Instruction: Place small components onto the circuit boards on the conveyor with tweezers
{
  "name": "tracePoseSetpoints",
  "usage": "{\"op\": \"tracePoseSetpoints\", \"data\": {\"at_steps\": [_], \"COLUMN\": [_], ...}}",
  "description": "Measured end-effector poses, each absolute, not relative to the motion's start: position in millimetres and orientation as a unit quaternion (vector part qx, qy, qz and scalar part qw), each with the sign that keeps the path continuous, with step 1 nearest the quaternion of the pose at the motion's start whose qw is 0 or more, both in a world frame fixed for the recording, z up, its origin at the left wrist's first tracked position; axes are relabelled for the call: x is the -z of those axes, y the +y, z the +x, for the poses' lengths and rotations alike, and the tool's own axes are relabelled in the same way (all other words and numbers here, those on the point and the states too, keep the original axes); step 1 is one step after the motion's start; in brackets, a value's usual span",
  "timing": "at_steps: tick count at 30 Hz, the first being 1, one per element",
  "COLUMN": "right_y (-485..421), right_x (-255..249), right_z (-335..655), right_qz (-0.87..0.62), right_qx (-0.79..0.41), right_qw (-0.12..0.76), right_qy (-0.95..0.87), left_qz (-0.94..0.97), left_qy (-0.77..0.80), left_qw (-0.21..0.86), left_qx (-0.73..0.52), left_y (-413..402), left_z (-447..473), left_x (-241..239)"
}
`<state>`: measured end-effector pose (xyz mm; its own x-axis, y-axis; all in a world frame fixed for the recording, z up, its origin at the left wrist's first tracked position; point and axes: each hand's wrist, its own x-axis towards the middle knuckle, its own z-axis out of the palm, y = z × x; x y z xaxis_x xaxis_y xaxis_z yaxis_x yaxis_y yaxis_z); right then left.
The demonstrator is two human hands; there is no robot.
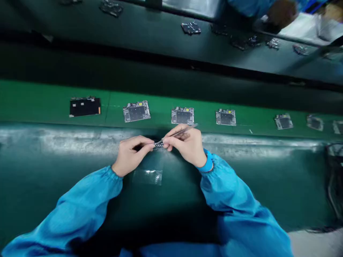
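Note:
Just above the near bench edge, my left hand pinches the left end of a small dark strip dotted with light spots. My right hand is closed on metal tweezers, whose tips reach the strip; its fingertips are also at the strip's right end. What exactly the strip is, I cannot make out. Below my hands, a clear plastic bag lies on the dark green mat. Straight beyond my right hand, a circuit board with a yellow mark lies on the green belt.
Along the green belt lie more circuit boards and, at the left, a black-covered board. A raised dark edge runs behind it. On the far bench are several dark parts, with a co-worker's blue sleeve at top right.

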<state>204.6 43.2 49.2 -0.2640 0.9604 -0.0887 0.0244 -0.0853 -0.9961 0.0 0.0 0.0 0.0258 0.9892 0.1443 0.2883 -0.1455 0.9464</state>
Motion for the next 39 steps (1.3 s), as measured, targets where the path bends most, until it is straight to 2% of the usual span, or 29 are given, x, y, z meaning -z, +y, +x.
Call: {"op": "tracePoseSetpoints", "data": {"at_steps": [10,15,22,29,39], "right_y": [41,45,121,154,149], "right_x": [-49,-52,-20,11,11], "right_z": [203,210,266,286,294], "right_qz": [-0.453,-0.446,-0.518,-0.557,-0.557], "right_qx": [-0.605,-0.597,-0.451,-0.450,-0.436], "right_qw": [0.391,0.414,0.516,0.480,0.474], "right_qy": [-0.526,-0.522,-0.513,-0.506,-0.525], "left_qz": [0.612,0.613,0.610,0.610,0.613], "left_qy": [0.527,0.529,0.544,0.549,0.556], "left_qw": [0.376,0.377,0.375,0.376,0.366], "left_qx": [-0.454,-0.450,-0.437,-0.430,-0.425], "left_y": [-2,-2,-6,-8,-8], "left_z": [-2,-2,-5,-8,-7], "left_x": [-1,-3,0,4,0]}}
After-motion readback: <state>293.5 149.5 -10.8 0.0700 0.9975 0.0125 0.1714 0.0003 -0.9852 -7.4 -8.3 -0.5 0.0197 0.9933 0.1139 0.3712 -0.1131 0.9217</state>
